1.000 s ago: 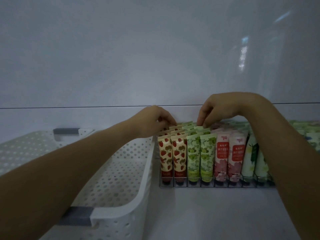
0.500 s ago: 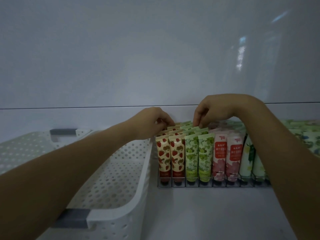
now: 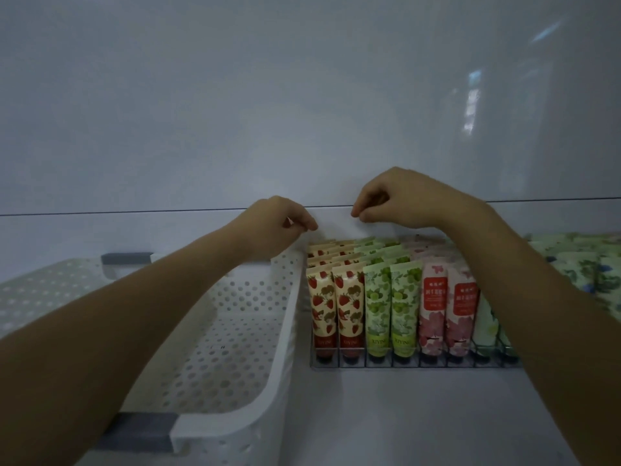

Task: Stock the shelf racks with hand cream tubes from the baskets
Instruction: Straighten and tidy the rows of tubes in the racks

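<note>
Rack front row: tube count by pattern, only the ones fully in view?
strawberry tubes: 2
green grape tubes: 2
pink flower tubes: 2
Total: 6
Not counted: the pale tubes further right, partly hidden by the right forearm.

Cream strawberry-print tubes (image 3: 334, 304); green fruit-print tubes (image 3: 391, 304); pink floral tubes (image 3: 448, 311); white basket (image 3: 218, 331), grey handles (image 3: 141, 432).
</note>
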`<state>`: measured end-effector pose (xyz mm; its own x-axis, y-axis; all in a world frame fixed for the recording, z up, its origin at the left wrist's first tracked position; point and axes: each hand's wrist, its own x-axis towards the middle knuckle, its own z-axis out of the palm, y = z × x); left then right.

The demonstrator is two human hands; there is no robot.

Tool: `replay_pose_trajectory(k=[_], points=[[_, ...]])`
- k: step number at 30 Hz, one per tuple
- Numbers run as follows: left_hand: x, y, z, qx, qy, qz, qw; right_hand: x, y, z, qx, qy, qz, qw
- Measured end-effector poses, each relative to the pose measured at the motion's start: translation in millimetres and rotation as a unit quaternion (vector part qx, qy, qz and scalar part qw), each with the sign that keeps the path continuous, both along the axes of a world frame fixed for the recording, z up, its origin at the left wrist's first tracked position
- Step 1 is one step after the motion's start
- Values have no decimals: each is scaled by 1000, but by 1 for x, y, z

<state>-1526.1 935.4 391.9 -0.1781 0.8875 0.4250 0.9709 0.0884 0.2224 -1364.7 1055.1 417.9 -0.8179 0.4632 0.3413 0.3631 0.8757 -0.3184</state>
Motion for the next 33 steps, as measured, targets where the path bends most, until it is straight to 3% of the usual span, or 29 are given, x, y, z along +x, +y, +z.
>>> replay_pose_trajectory(k=[5,28,33], points=[[-2,9,-11,-36,36,13,999,-17,-3,-12,53,-8,-23,998],[-5,19,-20,-8,21,2,1000,-21,-19,-8,23,-149,-36,988],[-3,14,-11,20,30,-4,999,-15,-13,-7,18,-126,-12,992]])
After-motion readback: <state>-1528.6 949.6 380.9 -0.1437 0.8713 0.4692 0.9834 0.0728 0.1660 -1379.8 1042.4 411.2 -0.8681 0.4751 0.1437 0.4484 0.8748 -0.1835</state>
